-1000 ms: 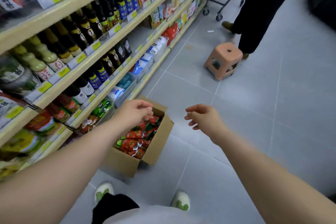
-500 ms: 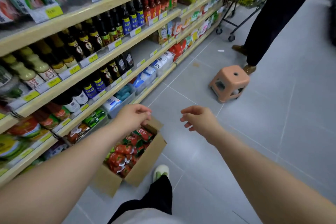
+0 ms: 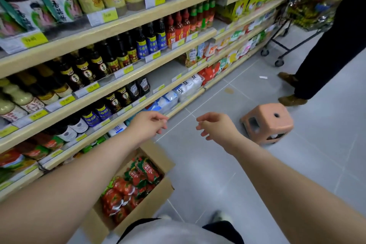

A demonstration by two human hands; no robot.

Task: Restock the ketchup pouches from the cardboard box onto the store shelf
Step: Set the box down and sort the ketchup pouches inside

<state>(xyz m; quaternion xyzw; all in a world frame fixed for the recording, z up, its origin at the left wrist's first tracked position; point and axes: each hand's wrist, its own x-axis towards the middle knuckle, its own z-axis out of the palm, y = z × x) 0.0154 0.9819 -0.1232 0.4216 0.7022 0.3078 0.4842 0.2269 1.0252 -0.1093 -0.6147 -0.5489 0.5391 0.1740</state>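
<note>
Ketchup pouches (image 3: 136, 182) red, green trim; cardboard box (image 3: 158, 198) tan; stool (image 3: 267, 123) salmon-pink.

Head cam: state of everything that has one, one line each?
cardboard box: open at the top, standing on the floor
ketchup pouches: piled inside the box
left hand: empty, fingers loosely curled
right hand: empty, fingers loosely curled
plastic stool: upright on the floor
shopping trolley: loaded with goods
</note>
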